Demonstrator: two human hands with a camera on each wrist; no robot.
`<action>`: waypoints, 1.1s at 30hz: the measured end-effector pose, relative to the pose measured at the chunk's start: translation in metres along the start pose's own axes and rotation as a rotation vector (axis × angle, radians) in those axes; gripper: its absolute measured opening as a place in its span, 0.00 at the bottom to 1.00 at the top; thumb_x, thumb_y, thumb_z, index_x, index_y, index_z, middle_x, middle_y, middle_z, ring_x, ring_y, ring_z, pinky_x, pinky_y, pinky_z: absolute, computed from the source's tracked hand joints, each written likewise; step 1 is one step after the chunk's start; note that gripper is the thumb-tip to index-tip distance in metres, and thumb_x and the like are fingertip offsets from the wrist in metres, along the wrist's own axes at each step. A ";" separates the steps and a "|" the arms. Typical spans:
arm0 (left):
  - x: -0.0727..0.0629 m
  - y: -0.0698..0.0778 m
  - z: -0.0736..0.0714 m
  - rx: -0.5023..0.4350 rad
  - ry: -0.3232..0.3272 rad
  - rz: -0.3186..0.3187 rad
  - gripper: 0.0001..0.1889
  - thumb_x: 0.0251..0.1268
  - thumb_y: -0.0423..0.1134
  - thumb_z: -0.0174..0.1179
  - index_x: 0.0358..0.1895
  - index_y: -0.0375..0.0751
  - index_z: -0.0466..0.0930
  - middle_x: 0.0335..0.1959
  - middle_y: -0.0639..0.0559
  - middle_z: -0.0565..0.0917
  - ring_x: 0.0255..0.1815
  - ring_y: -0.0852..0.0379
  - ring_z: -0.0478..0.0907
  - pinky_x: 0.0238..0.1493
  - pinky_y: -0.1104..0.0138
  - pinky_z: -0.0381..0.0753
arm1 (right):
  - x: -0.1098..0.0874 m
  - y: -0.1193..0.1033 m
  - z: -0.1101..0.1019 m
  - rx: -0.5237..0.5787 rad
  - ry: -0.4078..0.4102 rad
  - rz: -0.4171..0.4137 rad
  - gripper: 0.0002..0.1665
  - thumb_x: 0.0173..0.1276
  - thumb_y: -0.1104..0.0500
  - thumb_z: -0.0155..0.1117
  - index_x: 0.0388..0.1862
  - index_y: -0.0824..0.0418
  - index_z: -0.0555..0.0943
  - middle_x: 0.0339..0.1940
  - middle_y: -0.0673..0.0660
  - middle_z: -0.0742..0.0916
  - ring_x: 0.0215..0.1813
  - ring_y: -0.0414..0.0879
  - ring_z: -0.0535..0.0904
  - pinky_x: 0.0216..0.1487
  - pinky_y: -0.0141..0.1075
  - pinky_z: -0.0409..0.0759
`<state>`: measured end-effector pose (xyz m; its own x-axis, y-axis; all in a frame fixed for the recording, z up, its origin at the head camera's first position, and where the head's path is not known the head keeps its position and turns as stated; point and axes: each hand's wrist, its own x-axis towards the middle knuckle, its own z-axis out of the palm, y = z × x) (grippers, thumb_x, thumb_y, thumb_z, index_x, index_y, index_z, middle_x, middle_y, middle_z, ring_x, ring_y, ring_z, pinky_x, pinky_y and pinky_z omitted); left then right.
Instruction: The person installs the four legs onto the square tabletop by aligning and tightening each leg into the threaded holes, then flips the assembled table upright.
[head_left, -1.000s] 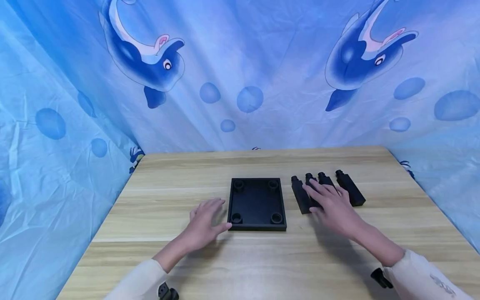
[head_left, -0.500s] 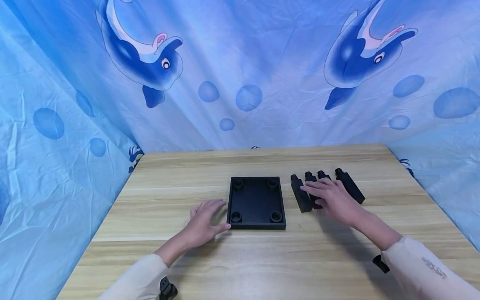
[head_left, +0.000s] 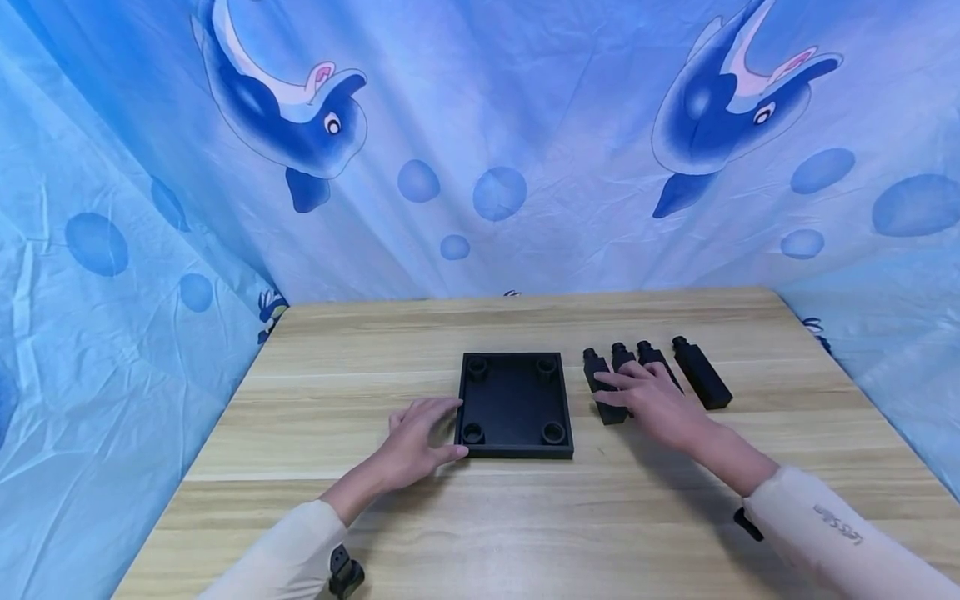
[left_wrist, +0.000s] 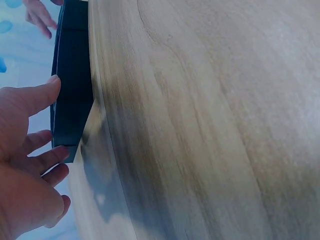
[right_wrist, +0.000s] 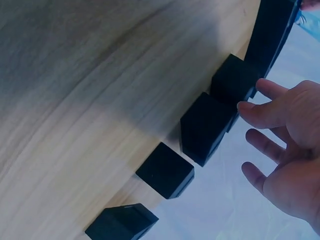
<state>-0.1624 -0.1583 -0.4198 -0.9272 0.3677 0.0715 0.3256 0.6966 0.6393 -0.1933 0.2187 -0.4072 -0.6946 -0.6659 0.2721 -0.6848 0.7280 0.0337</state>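
A black square tray (head_left: 513, 400) with a raised rim and a round socket in each corner lies mid-table. My left hand (head_left: 411, 446) rests at its near left corner, thumb and fingers spread along the edge; in the left wrist view the fingertips meet or nearly meet the tray's side (left_wrist: 72, 65). Several black square legs with threaded necks lie to the right. Over the left ones hovers my right hand (head_left: 663, 408), fingers extended, near the leftmost leg (head_left: 613, 414). In the right wrist view its fingertips are close beside the nearest leg ends (right_wrist: 202, 127); contact is unclear.
The rightmost leg (head_left: 702, 372) lies a little apart from the others. Beneath everything is a light wooden table (head_left: 510, 533). A blue curtain (head_left: 480, 108) printed with dolphins hangs behind and at the sides.
My right hand has shifted left and slightly nearer, its fingers now over the leftmost leg. My left hand has edged slightly right against the tray. The tray and legs look unmoved.
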 end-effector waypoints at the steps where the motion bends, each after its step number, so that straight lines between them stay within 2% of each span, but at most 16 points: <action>1: 0.000 0.000 0.000 -0.002 -0.005 -0.007 0.36 0.54 0.44 0.71 0.68 0.42 0.69 0.66 0.50 0.72 0.66 0.50 0.63 0.57 0.50 0.52 | 0.000 0.000 0.001 0.007 -0.008 0.002 0.34 0.55 0.82 0.60 0.52 0.51 0.85 0.61 0.57 0.81 0.49 0.49 0.70 0.43 0.49 0.63; 9: 0.001 0.000 0.003 -0.015 -0.007 -0.011 0.36 0.54 0.44 0.71 0.68 0.44 0.69 0.65 0.51 0.72 0.66 0.51 0.64 0.59 0.49 0.51 | -0.001 -0.001 0.007 0.024 0.008 -0.004 0.34 0.55 0.82 0.59 0.47 0.46 0.87 0.61 0.57 0.81 0.49 0.49 0.70 0.45 0.51 0.63; 25: -0.001 0.000 0.002 -0.023 0.002 -0.034 0.36 0.54 0.45 0.71 0.68 0.47 0.69 0.66 0.53 0.72 0.65 0.52 0.65 0.58 0.51 0.50 | 0.000 -0.001 0.011 0.016 0.035 -0.041 0.38 0.51 0.85 0.55 0.45 0.47 0.88 0.60 0.59 0.81 0.51 0.51 0.72 0.44 0.50 0.63; 29: -0.001 -0.001 0.002 -0.025 0.003 -0.038 0.36 0.54 0.45 0.71 0.68 0.47 0.69 0.65 0.53 0.72 0.65 0.53 0.65 0.57 0.51 0.50 | 0.001 0.000 0.013 0.004 0.028 -0.060 0.37 0.50 0.85 0.55 0.44 0.48 0.88 0.59 0.60 0.81 0.55 0.54 0.74 0.48 0.53 0.65; 33: -0.001 -0.001 0.003 -0.023 0.009 -0.039 0.36 0.54 0.45 0.71 0.68 0.47 0.69 0.65 0.54 0.73 0.65 0.53 0.65 0.56 0.52 0.50 | 0.002 0.001 0.014 -0.032 0.042 -0.100 0.35 0.51 0.84 0.60 0.43 0.47 0.88 0.57 0.61 0.82 0.55 0.56 0.75 0.54 0.58 0.66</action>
<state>-0.1616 -0.1574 -0.4223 -0.9407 0.3350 0.0529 0.2849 0.6960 0.6590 -0.1983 0.2159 -0.4199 -0.6128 -0.7286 0.3058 -0.7423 0.6635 0.0935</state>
